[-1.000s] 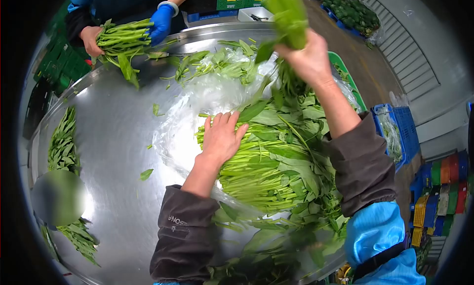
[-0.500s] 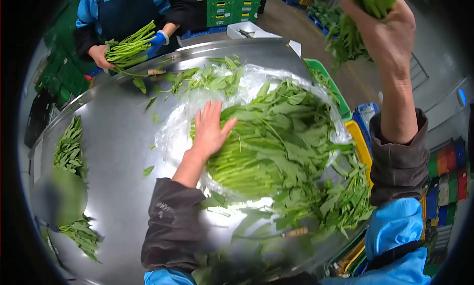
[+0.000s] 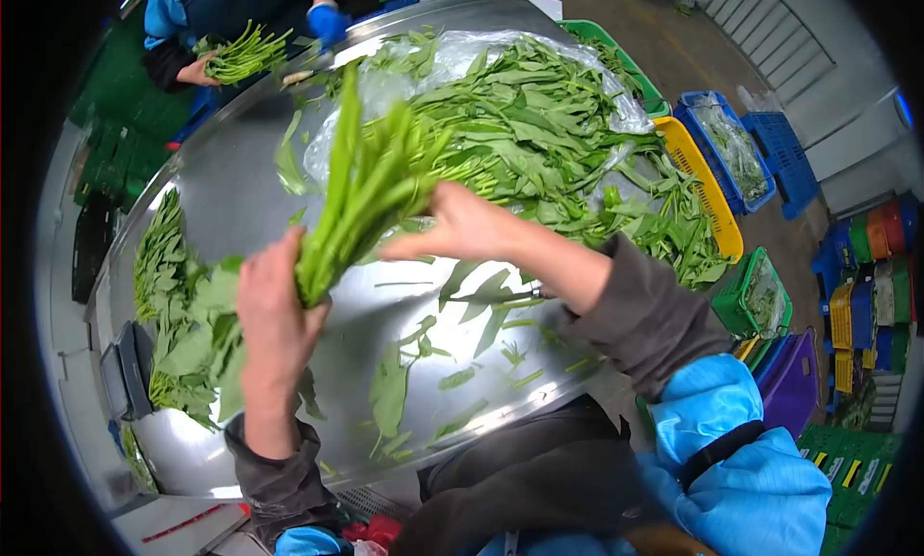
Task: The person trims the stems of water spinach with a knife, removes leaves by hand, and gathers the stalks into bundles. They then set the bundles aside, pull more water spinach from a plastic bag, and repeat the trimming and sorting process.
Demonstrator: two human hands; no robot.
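Observation:
My left hand [image 3: 274, 301] is wrapped round a bunch of long-stemmed leafy greens [image 3: 361, 195], like water spinach, above the metal table. Its cut stems point up and away from me, and its leaves trail to the left below the fist. On the bunch's other side, my right hand [image 3: 462, 227] has its thumb stretched out and apart from the fingers, close to the stems. Some of its fingertips are hidden behind them. Beyond my hands, a large heap of the same greens [image 3: 549, 123] lies on clear plastic film [image 3: 462, 51].
More greens [image 3: 168, 277] lie along the table's left side. Loose leaves [image 3: 390, 392] are scattered near me. A wooden handle [image 3: 298, 77] lies at the far edge, near a co-worker's gloved hand [image 3: 328, 25]. Yellow [image 3: 703, 185] and blue crates [image 3: 722, 152] stand at the right.
My right hand has come down from the upper right to the middle. My left hand has left the heap and now grips the bunch that the right hand held. The camera view has shifted.

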